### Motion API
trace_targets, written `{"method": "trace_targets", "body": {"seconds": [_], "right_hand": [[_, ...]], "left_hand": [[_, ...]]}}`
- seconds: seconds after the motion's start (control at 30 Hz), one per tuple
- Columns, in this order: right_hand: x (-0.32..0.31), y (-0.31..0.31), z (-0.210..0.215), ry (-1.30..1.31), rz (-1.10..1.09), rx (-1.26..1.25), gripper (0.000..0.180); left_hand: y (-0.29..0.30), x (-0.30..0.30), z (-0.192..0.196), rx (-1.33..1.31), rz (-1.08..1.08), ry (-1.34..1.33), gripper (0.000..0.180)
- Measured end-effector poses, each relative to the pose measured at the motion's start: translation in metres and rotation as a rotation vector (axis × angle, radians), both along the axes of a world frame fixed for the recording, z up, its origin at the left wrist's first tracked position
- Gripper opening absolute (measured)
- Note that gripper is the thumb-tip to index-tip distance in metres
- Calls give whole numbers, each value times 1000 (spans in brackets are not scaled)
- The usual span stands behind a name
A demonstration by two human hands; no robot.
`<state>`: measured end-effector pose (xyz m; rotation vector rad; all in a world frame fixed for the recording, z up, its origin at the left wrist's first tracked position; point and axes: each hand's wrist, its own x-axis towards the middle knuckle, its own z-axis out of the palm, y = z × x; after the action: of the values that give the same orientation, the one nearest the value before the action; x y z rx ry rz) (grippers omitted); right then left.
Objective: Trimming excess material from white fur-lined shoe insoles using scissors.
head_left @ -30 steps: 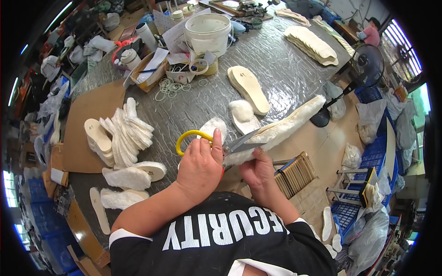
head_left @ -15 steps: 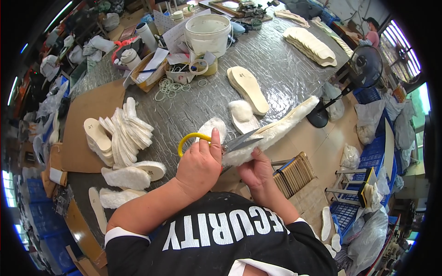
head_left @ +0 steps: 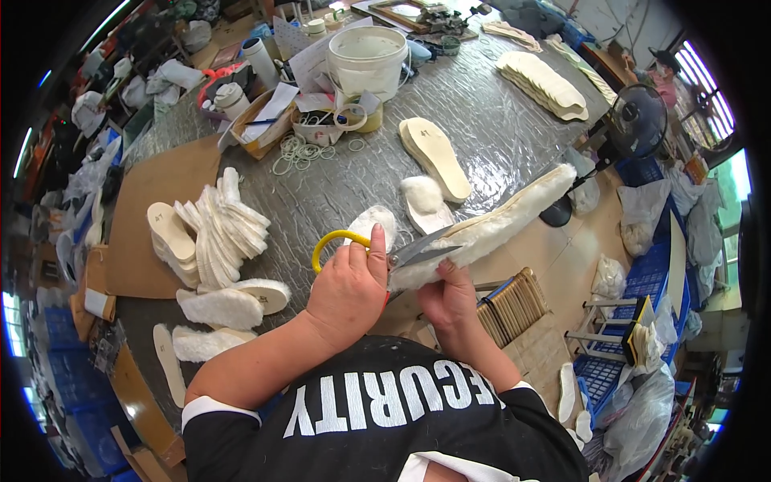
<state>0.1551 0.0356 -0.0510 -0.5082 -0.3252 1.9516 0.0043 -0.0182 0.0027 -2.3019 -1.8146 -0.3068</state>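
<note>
Toward the worktop's [head_left: 321, 189] left edge, a fleecy insole stack [head_left: 223, 241] fans out; here's the left hand [head_left: 347, 287], wrapped around yellow-handled scissors [head_left: 423, 248], blades against a white fleece piece [head_left: 510, 213] over the near-right edge, right hand [head_left: 450, 297] pinching it.

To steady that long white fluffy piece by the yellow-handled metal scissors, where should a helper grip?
Probably pinch the long white fluffy piece at its far end, coming from the picture's upper right: that end sticks out free, while the yellow-handled metal scissors and right hand crowd the near end.
</note>
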Motion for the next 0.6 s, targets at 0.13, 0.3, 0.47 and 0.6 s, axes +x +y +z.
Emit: {"method": "trace_targets", "body": {"seconds": [0.13, 0.3, 0.47, 0.6], "right_hand": [[0, -1, -5, 25, 18, -16, 52], [1, -1, -8, 18, 0, -87, 52], [2, -1, -8, 11, 10, -46, 53], [0, -2, -5, 5, 19, 16, 56]], "left_hand": [[-3, 1, 0, -18, 26, 1, 55], [-6, -1, -2, -90, 27, -22, 52], [-3, -1, -1, -23, -10, -60, 53], [-4, -1, -2, -18, 4, -62, 54]]}}
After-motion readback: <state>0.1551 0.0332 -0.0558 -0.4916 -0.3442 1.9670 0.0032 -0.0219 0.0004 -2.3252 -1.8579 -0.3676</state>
